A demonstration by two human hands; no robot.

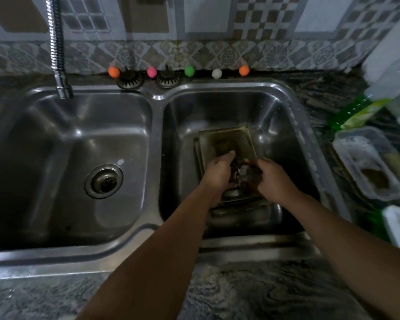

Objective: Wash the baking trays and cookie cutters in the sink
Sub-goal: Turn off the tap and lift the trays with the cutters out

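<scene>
Two basins in one steel sink (157,125), set into a dark mottled stone desk (252,289). Right basin holds a stack of stained, flat baking trays (226,139) lying on its floor, top one slightly skewed against those beneath. Both hands are down in this basin, over the near end of the stack.

Left hand (218,175): fingers curled downward onto the top tray, tips touching its surface near the middle. Whether they clasp anything cannot be told.

Right hand (273,179): fingers curled inward toward the left hand, just beside it. Grasp likewise unclear.

Between the two hands sits a small cluster of pale metallic pieces, probably cookie cutters (240,173); blurred, shapes not readable. They rest on the trays, touching or nearly touching both hands.

Left basin: bare steel with a round drain strainer (104,181). Flexible ribbed tap (57,49) hangs over its far left corner.

Along the back ledge: a row of small coloured balls, including one green ball (189,70), with two loose strainer baskets (148,80) among them.

Right of the sink, on the desk: a green bottle (356,112) lying tilted, and a clear plastic container (370,162) with a brownish scrap inside.
</scene>
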